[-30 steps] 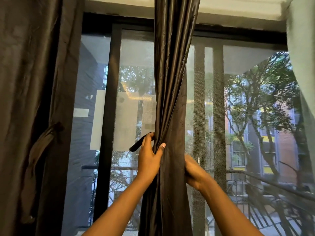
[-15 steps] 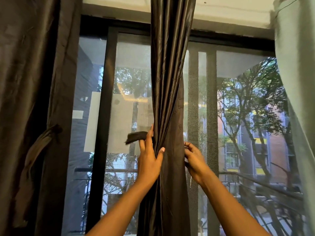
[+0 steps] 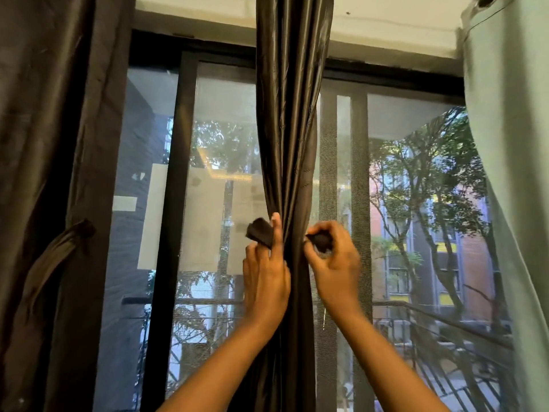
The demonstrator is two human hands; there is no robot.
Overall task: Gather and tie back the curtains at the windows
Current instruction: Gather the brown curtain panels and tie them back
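A dark brown satin curtain [image 3: 289, 129] hangs bunched in a narrow column in front of the middle of the window. My left hand [image 3: 266, 278] holds one end of a dark tie-back band [image 3: 260, 231] on the curtain's left side, with a finger pointing up along the folds. On the right side my right hand [image 3: 334, 257] pinches the band's other end [image 3: 320, 241] between thumb and fingers. The stretch of band behind the curtain is hidden.
A second dark curtain [image 3: 53, 173] hangs at the far left with its own tie-back [image 3: 64, 248] around it. A pale green curtain [image 3: 511, 173] hangs at the right. Behind is the black-framed sliding window [image 3: 178, 203] with mesh, then a railing and trees.
My right hand has come out from behind the curtain to its right side and now pinches an end of the band. My left hand has risen slightly with its end.
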